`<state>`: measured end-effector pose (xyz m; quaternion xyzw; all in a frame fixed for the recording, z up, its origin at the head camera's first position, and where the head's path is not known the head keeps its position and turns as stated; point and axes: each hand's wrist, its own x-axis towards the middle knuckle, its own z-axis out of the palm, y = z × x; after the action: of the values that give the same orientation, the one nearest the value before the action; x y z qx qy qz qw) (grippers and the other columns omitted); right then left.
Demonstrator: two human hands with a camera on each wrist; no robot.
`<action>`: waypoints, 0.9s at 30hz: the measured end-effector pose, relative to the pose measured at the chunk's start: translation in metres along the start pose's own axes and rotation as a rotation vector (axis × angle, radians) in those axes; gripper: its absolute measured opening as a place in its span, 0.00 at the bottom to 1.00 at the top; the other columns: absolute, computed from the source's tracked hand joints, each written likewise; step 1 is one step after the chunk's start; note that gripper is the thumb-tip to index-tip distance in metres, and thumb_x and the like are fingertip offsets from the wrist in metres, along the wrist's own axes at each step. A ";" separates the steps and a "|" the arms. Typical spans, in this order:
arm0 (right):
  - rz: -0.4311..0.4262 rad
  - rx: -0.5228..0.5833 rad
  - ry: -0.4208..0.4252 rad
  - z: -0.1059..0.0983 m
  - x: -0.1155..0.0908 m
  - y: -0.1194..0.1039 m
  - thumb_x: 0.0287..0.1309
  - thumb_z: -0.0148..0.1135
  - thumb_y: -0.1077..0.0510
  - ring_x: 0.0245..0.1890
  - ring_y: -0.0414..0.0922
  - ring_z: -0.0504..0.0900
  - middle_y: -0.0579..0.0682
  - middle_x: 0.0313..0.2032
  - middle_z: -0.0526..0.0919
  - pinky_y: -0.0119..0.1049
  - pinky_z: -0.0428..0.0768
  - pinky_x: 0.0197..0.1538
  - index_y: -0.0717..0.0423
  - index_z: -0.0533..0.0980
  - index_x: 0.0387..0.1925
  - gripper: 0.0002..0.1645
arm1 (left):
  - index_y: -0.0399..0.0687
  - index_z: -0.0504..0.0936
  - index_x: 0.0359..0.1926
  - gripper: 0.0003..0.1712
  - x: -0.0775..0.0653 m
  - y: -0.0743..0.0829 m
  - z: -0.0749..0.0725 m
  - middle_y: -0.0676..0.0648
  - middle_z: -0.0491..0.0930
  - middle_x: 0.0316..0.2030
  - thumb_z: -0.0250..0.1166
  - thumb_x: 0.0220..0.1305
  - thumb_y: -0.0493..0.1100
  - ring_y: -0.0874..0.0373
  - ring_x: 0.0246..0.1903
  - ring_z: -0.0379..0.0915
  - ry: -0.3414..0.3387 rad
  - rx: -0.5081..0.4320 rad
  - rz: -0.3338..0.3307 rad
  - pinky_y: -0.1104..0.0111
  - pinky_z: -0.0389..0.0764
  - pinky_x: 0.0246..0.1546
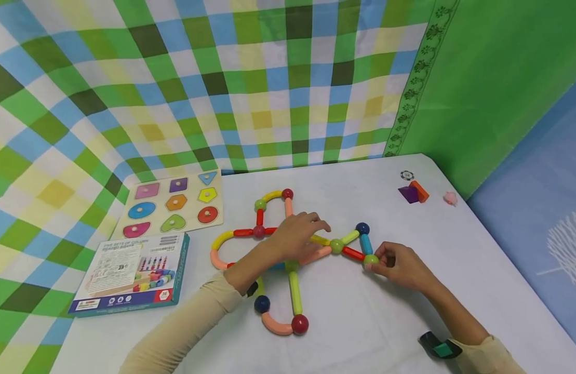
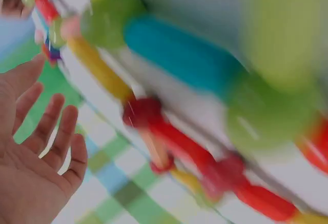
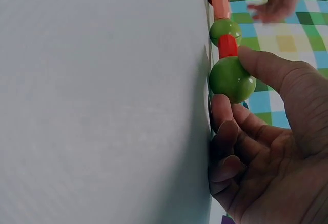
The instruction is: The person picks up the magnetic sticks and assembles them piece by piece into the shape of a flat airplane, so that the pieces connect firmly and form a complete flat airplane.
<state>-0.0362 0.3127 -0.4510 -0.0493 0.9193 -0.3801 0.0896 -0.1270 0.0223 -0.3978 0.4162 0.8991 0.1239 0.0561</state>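
Note:
A flat figure of colored sticks and balls, apparently a magnetic building set, lies on the white table. At its right end my right hand (image 1: 404,266) pinches a green ball (image 3: 231,80) between thumb and fingers. That ball joins a red stick (image 1: 353,254) and a blue stick (image 1: 366,244), which leads up to a dark blue ball (image 1: 362,228). My left hand (image 1: 294,236) hovers over the figure's middle, covering part of it. In the left wrist view its fingers (image 2: 65,131) are spread and loosely bent, holding nothing. A yellow stick (image 2: 100,67) passes beside them.
A shape puzzle board (image 1: 194,224) lies at the back left, with a boxed bead set (image 1: 129,280) in front of it. Purple (image 1: 409,194) and orange (image 1: 419,191) pieces, a round chip (image 1: 406,175) and a small pink figure (image 1: 450,198) sit at the back right.

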 end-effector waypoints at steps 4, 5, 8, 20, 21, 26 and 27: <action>0.002 -0.009 0.013 0.000 0.002 0.001 0.50 0.70 0.43 0.26 0.43 0.71 0.46 0.23 0.72 0.31 0.69 0.26 0.52 0.74 0.33 0.20 | 0.56 0.78 0.54 0.23 -0.038 -0.036 -0.021 0.51 0.76 0.49 0.68 0.58 0.52 0.59 0.45 0.69 0.053 -0.038 -0.127 0.63 0.74 0.47; 0.002 -0.012 0.018 0.000 0.002 0.001 0.50 0.70 0.43 0.26 0.43 0.71 0.46 0.23 0.72 0.32 0.69 0.26 0.52 0.74 0.33 0.20 | 0.55 0.79 0.54 0.23 -0.048 -0.045 -0.025 0.50 0.76 0.49 0.68 0.58 0.51 0.58 0.45 0.69 0.065 -0.050 -0.181 0.62 0.75 0.47; 0.007 -0.025 0.031 -0.001 0.004 0.002 0.51 0.70 0.43 0.27 0.44 0.72 0.47 0.24 0.72 0.32 0.70 0.26 0.52 0.74 0.34 0.20 | 0.53 0.79 0.53 0.22 -0.081 -0.073 -0.030 0.47 0.76 0.49 0.69 0.57 0.50 0.56 0.45 0.70 0.095 -0.058 -0.363 0.60 0.76 0.46; 0.041 -0.048 0.067 -0.006 0.006 0.000 0.54 0.68 0.45 0.27 0.44 0.71 0.48 0.25 0.73 0.32 0.71 0.25 0.56 0.74 0.39 0.21 | 0.46 0.80 0.49 0.18 -0.130 -0.125 -0.009 0.45 0.80 0.40 0.67 0.59 0.46 0.51 0.37 0.73 0.068 -0.148 -0.682 0.59 0.77 0.39; 0.052 -0.051 0.070 -0.006 0.006 0.000 0.54 0.67 0.45 0.27 0.45 0.71 0.48 0.25 0.73 0.33 0.71 0.26 0.57 0.74 0.40 0.22 | 0.46 0.80 0.49 0.17 -0.129 -0.125 -0.008 0.45 0.80 0.39 0.68 0.59 0.45 0.52 0.36 0.73 0.071 -0.153 -0.689 0.60 0.77 0.39; 0.122 -0.076 0.087 -0.011 0.010 0.006 0.56 0.65 0.44 0.29 0.46 0.71 0.50 0.27 0.74 0.35 0.71 0.28 0.58 0.72 0.43 0.24 | 0.47 0.81 0.47 0.15 -0.116 -0.123 -0.002 0.47 0.80 0.35 0.68 0.59 0.45 0.53 0.32 0.72 0.092 -0.169 -0.712 0.63 0.76 0.36; 0.133 -0.078 0.092 -0.012 0.011 0.007 0.56 0.64 0.43 0.29 0.47 0.71 0.50 0.27 0.75 0.36 0.71 0.28 0.58 0.72 0.43 0.25 | 0.47 0.81 0.47 0.15 -0.113 -0.122 -0.002 0.47 0.80 0.35 0.68 0.58 0.45 0.54 0.32 0.72 0.096 -0.167 -0.716 0.64 0.76 0.35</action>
<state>-0.0494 0.3244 -0.4487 0.0258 0.9377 -0.3391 0.0703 -0.1437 -0.1406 -0.4296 0.0628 0.9761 0.1889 0.0873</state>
